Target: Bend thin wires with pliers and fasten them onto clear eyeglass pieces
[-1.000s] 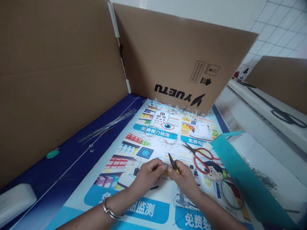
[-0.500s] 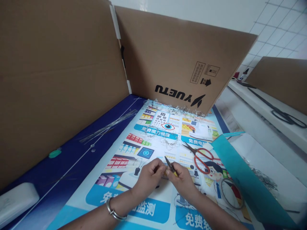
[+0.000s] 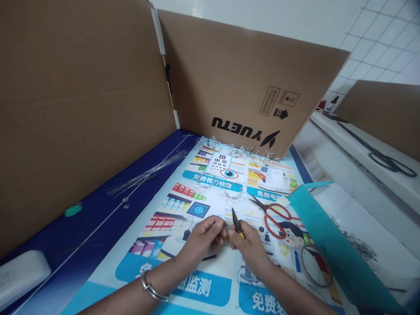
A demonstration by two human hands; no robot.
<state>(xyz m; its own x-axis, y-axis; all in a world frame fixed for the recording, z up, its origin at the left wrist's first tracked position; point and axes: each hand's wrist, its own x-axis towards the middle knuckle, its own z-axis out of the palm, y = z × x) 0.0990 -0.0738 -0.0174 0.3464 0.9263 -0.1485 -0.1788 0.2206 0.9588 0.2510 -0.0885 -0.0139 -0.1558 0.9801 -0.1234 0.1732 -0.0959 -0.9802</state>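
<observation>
My right hand (image 3: 248,243) is closed around a pair of pliers (image 3: 236,220) with a dark, pointed nose and a bit of yellow handle showing. The nose points up and away from me, over the printed sheet. Close beside it, my left hand (image 3: 205,238) is closed in a pinch. Whatever lies between its fingertips is too small to make out. Red-handled scissors (image 3: 277,218) lie to the right of the pliers. Bent wire pieces with small beads (image 3: 232,193) rest beyond both hands.
Cardboard panels (image 3: 249,74) stand at the left and back. Straight wires (image 3: 151,171) lie on the blue surface at left. A wire coil (image 3: 301,262) is at right, next to a teal-edged tray (image 3: 344,249) holding metal pieces. More wire pieces (image 3: 243,152) line the back panel.
The pliers have turned more upright, their nose moving slightly up and right. My left hand's fingers have shifted a little and still pinch near the pliers.
</observation>
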